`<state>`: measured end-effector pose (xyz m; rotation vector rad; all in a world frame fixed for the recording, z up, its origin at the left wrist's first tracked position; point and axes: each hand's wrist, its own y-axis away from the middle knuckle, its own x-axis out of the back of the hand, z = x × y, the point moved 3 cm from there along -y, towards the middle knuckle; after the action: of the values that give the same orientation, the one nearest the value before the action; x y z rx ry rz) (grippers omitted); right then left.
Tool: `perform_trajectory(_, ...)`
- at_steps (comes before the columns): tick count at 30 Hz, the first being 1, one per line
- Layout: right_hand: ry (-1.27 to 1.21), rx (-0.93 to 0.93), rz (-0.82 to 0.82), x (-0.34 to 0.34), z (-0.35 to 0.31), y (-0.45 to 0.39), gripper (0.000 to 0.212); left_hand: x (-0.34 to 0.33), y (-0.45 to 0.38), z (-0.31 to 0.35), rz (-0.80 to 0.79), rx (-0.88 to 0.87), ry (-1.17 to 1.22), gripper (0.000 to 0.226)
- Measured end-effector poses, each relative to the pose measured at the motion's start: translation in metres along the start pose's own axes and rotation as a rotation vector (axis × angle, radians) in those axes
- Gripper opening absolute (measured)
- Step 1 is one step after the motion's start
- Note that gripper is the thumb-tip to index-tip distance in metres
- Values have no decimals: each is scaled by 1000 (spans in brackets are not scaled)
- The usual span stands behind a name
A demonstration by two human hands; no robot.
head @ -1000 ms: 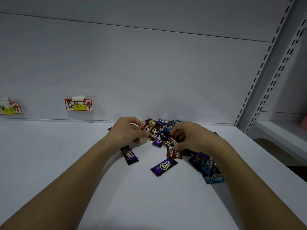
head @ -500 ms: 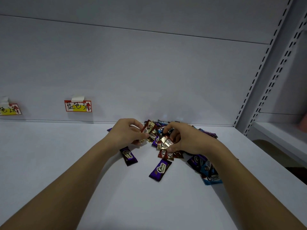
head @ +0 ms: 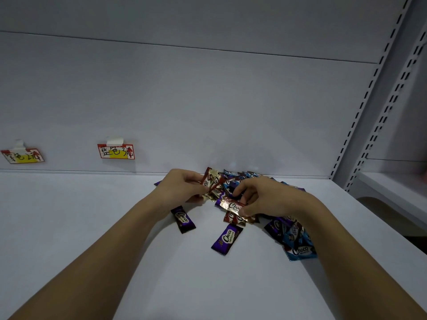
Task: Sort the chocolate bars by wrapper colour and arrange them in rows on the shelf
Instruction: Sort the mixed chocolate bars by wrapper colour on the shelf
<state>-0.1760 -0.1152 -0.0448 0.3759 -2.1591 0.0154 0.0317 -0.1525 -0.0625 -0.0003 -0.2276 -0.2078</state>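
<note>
Left hand [head: 182, 188] pinches several red-and-gold foil chocolate bars [head: 209, 181]; right hand [head: 261, 199] pinches another, seemingly red [head: 232, 205], above the mixed pile [head: 238, 179]. Best gather reds together first.

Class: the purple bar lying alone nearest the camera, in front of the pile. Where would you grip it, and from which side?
Pinch the purple bar across its long edges at mid-length, coming from above. It lies flat and apart on the shelf, so both edges look free.
</note>
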Motion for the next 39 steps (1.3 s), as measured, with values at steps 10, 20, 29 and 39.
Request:
perform_trajectory(10, -264, 50, 285, 6, -6, 0, 16, 5, 16, 11, 75, -84, 8, 11)
perform_trajectory(20, -511, 94, 279, -14, -75, -5, 13, 69, 59, 18, 212, -92, -6, 12)
perform_trajectory(29, -488, 201, 181, -62, -168, -33, 21, 162, 102, 12, 355, -121, -8, 15)
perform_trajectory(39, -446, 292, -8, -158, -284, -84, 22, 297, 167, -43, 593, -27, -92, 16)
